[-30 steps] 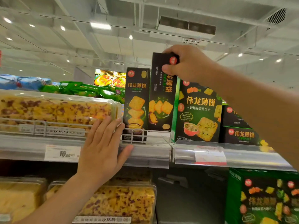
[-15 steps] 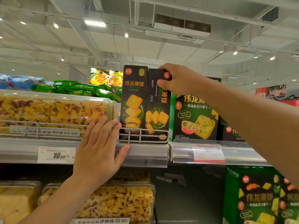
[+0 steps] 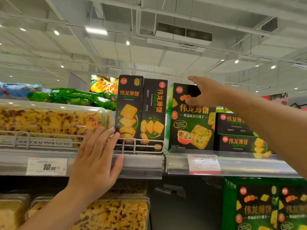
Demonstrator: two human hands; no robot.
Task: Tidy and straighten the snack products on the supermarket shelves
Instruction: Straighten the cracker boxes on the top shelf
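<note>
Head view, only view: two tall dark cracker boxes stand upright behind the wire fence at the front edge of the upper shelf [image 3: 141, 165], the left box [image 3: 128, 110] facing out, the right box [image 3: 153, 113] turned side-on, touching its neighbour. Left hand [image 3: 98, 161] lies flat, fingers straight and together, on the shelf's front edge and fence, fingertips at the clear cake tray [image 3: 54, 120]; grips nothing. Right hand [image 3: 205, 92] is open, fingers extended, thumb against the face of the wide green box [image 3: 191, 118] near its top edge; holds nothing. Risks, as judged: a push high on the green box could tip it backward or skew it against the stacked boxes [image 3: 235, 131] beside it; a sideways nudge could topple the narrow boxes. Side-on box probably needs turning.
</note>
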